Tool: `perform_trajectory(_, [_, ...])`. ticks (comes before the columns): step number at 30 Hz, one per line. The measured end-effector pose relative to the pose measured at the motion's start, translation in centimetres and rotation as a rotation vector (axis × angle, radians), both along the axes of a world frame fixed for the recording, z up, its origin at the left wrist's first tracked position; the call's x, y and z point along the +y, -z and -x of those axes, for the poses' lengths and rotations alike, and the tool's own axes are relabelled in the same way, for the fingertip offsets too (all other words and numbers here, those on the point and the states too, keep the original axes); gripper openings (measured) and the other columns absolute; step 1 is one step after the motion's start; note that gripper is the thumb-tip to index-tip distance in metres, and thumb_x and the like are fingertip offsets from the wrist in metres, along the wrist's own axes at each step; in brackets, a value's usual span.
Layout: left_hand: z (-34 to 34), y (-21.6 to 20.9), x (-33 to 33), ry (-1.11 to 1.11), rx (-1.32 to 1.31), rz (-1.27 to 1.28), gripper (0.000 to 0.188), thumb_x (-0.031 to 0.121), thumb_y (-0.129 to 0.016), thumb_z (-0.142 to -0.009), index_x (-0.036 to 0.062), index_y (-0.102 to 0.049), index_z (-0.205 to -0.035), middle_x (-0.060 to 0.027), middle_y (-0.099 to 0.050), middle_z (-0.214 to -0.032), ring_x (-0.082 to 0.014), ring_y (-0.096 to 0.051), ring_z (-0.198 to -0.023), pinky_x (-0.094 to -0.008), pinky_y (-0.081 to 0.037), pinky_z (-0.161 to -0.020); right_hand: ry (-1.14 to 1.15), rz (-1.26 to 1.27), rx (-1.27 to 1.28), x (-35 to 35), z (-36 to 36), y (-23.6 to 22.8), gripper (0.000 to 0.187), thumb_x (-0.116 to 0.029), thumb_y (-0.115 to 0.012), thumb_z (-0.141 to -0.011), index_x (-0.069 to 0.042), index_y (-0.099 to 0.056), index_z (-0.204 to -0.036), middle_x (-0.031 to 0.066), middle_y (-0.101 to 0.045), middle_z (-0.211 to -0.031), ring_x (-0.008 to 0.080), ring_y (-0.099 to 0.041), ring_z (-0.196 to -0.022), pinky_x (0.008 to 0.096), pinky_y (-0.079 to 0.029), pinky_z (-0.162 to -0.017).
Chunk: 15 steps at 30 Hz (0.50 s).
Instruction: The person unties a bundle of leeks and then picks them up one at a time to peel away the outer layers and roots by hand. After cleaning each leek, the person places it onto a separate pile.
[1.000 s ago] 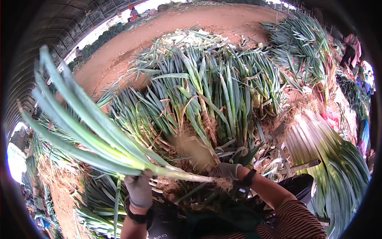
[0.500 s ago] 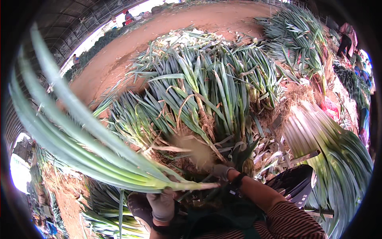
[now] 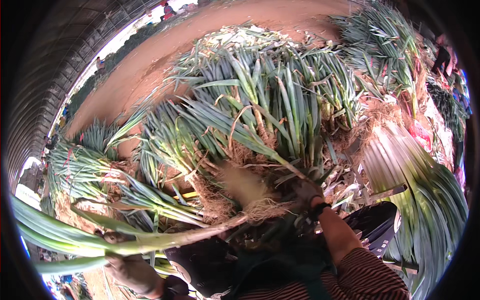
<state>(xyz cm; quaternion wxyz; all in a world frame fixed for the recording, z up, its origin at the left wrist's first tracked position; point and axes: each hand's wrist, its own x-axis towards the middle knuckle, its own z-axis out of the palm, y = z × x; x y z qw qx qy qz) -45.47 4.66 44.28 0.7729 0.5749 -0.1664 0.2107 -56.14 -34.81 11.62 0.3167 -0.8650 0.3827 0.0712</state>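
My left hand (image 3: pixel 131 267), in a pale glove, is closed around a long leek (image 3: pixel 185 239) at the lower left. Its green leaves run off to the left, and its shaggy root end (image 3: pixel 267 210) points right, toward the middle. At the centre right my right hand (image 3: pixel 306 194), gloved and wearing a dark wristband, closes on the lower end of a second leek (image 3: pixel 250 139). That one slants up and left across the heap, leaves outward. Some right-hand fingers are shadowed. A blurred tan patch (image 3: pixel 245 185) hides part of the roots between the hands.
A heap of unpeeled leeks (image 3: pixel 280 100) stands ahead. Cleaned leeks with white stalks (image 3: pixel 385 155) lie fanned on a rack at the right. More bundles (image 3: pixel 80 160) lie left, others (image 3: pixel 380 45) far right. Dirt floor (image 3: pixel 130 85) stretches behind; people (image 3: pixel 169 10) sit far off.
My left hand has swung left and down with its leek, and the roots now show. My right hand has moved right and up; the leek at it now lies across the heap.
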Motion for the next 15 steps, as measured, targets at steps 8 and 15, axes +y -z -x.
perform_trajectory(8, [-1.5, 5.5, -8.3, 0.410, 0.104, 0.055, 0.031, 0.013, -0.064, -0.092, 0.0022, -0.056, -0.120, -0.0081, -0.063, -0.112, -0.0196, -0.065, -0.092, -0.0344, -0.053, -0.087, -0.511, -0.838, -0.584, 4.9, -4.1, -22.2, 0.071, -0.066, -0.053, -0.087, 0.000, -0.066, -0.108, 0.0079, -0.067, -0.095, 0.0183, -0.059, -0.090, 0.0312, -0.048, -0.082])
perform_trajectory(15, [-1.4, 8.0, -9.2, 0.397, 0.094, -0.217, 0.038, 0.023, -0.069, -0.090, 0.0021, -0.054, -0.118, -0.0103, -0.069, -0.097, -0.0194, -0.066, -0.090, -0.0332, -0.052, -0.083, -0.479, -1.179, -0.658, 11.8, -5.8, -25.3, 0.040, -0.039, -0.062, -0.093, 0.001, -0.067, -0.100, -0.0017, -0.063, -0.085, 0.0084, -0.053, -0.078, 0.0265, -0.045, -0.070])
